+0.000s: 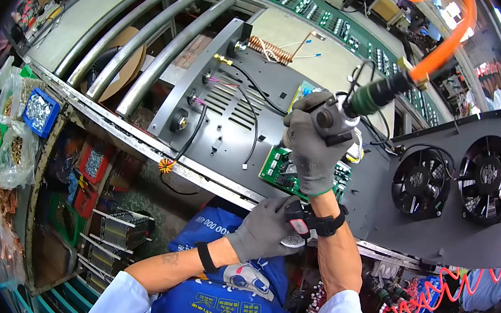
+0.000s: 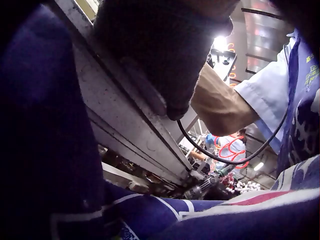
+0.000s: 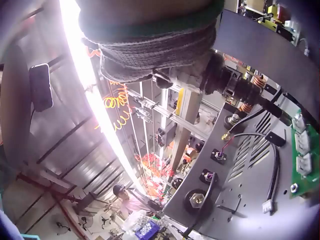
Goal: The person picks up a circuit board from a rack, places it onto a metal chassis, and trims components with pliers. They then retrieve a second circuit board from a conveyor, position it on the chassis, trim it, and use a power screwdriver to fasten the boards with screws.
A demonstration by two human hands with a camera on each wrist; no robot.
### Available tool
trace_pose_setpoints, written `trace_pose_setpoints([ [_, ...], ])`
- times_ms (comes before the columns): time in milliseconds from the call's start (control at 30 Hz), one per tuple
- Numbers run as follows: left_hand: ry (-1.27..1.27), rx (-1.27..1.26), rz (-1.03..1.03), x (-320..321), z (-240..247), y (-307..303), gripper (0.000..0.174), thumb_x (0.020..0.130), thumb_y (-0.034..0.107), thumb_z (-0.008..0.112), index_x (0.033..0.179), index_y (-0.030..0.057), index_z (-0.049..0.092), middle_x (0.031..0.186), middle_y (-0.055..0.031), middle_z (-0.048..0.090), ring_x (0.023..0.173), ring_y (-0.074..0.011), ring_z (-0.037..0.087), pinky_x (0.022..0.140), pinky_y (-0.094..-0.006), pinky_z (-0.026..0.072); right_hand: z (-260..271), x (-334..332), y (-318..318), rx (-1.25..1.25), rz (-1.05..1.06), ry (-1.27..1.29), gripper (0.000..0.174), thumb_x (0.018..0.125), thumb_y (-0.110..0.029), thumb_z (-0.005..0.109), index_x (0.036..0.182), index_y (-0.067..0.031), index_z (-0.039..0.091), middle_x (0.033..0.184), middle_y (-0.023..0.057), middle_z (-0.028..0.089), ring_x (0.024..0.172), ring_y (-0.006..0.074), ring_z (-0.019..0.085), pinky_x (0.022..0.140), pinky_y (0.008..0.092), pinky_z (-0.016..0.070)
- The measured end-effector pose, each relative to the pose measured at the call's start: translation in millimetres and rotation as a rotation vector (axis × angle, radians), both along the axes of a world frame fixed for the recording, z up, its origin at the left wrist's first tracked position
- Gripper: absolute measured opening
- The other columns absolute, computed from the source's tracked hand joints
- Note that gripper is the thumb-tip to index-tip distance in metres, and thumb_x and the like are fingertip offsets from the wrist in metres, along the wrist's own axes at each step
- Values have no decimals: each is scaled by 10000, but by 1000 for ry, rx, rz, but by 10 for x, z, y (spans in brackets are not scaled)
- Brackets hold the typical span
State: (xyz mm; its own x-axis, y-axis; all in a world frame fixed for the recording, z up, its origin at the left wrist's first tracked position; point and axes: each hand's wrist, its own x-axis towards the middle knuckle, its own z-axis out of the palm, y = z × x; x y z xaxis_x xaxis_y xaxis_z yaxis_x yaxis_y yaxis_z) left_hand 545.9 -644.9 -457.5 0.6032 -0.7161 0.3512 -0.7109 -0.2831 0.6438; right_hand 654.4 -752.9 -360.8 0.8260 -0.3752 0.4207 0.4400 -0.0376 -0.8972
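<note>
My gloved right hand [image 1: 315,154] grips an air screwdriver [image 1: 335,119], fed by an orange hose [image 1: 451,46]. Below that hand a green circuit board [image 1: 272,166] lies in a grey metal chassis [image 1: 213,134], partly covered by hand and wrist. In the right wrist view the screwdriver's dark shaft [image 3: 272,107] reaches down toward the board's edge [image 3: 300,172]. My gloved left hand [image 1: 264,228] is at the bench's front edge, beside the right wrist. Its fingertips are mostly hidden by the wrist camera; a small silvery patch shows there, and I cannot tell what it is.
Two black fans [image 1: 422,180] sit in the raised panel at right. Loose black cables [image 1: 255,129] and a copper coil [image 1: 271,50] lie on the chassis side. Metal rollers [image 1: 172,56] stretch to the left. A blue tray of small parts [image 1: 41,111] stands farther left.
</note>
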Motion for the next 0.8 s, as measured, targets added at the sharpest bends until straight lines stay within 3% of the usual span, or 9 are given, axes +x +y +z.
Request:
trace_pose_setpoints([
  [167, -51, 12, 6, -19, 47, -17, 605, 730, 455, 838, 1252, 192, 686, 1260, -106, 645, 1152, -355, 587, 972, -483, 460, 120, 5, 5, 63, 16, -34, 171, 805, 84, 689, 850, -28, 569, 893, 78, 680, 773, 102, 629, 655, 250, 529],
  [267, -94, -10, 24, -40, 43, -34, 609, 720, 440, 848, 1251, 194, 680, 1207, -107, 668, 1139, -358, 600, 978, -489, 465, 27, 56, -57, -40, -13, -10, 109, 801, 36, 701, 866, -2, 623, 807, 31, 670, 728, 82, 623, 636, 243, 512],
  [400, -65, 66, -40, -38, 96, -18, 683, 733, 464, 829, 1312, 155, 640, 1307, -117, 625, 1167, -392, 570, 1004, -486, 464, -62, 56, -36, -104, -45, -100, 107, 787, 9, 714, 852, -14, 633, 745, -5, 652, 677, 65, 609, 627, 244, 502],
  [567, 9, 141, -64, -48, 154, -29, 683, 734, 481, 821, 1308, 154, 647, 1325, -132, 612, 1175, -399, 570, 1012, -501, 459, -110, 101, -27, -112, -4, -178, 117, 820, 73, 682, 910, 6, 649, 860, 39, 681, 717, 78, 623, 598, 237, 506],
  [633, -113, 89, -31, -64, 117, -31, 684, 706, 452, 846, 1287, 149, 650, 1225, -143, 630, 1112, -386, 599, 956, -503, 479, -67, 48, -38, -51, -4, -161, 122, 820, 82, 676, 914, 8, 653, 871, 43, 689, 714, 80, 622, 598, 242, 508],
  [667, -170, 60, -10, -51, 98, -38, 685, 692, 438, 859, 1277, 147, 652, 1175, -148, 639, 1080, -380, 613, 927, -504, 489, 45, -54, -37, 37, 5, -138, 128, 807, -18, 753, 907, 0, 675, 801, 11, 694, 745, 78, 661, 676, 228, 536],
  [700, -150, 99, -10, -35, 87, -45, 705, 699, 462, 850, 1293, 141, 647, 1257, -167, 597, 1119, -383, 595, 957, -500, 480, 176, -188, -23, 130, 38, -245, 118, 812, 12, 730, 915, 8, 671, 805, 32, 689, 745, 92, 668, 662, 235, 540],
  [767, -86, 184, -16, -80, 69, -29, 748, 711, 509, 833, 1325, 128, 638, 1421, -204, 514, 1195, -389, 558, 1015, -492, 461, 485, -523, -106, 277, 126, -99, 108, 824, 33, 707, 921, 10, 665, 824, 51, 687, 751, 110, 671, 654, 246, 546],
  [800, -82, 265, -12, -82, 104, -37, 789, 697, 521, 839, 1349, 130, 631, 1430, -192, 512, 1220, -383, 542, 1026, -489, 459, 606, -681, -189, 333, 175, -31, 107, 830, 40, 699, 927, 10, 663, 835, 58, 686, 751, 118, 671, 650, 252, 548],
])
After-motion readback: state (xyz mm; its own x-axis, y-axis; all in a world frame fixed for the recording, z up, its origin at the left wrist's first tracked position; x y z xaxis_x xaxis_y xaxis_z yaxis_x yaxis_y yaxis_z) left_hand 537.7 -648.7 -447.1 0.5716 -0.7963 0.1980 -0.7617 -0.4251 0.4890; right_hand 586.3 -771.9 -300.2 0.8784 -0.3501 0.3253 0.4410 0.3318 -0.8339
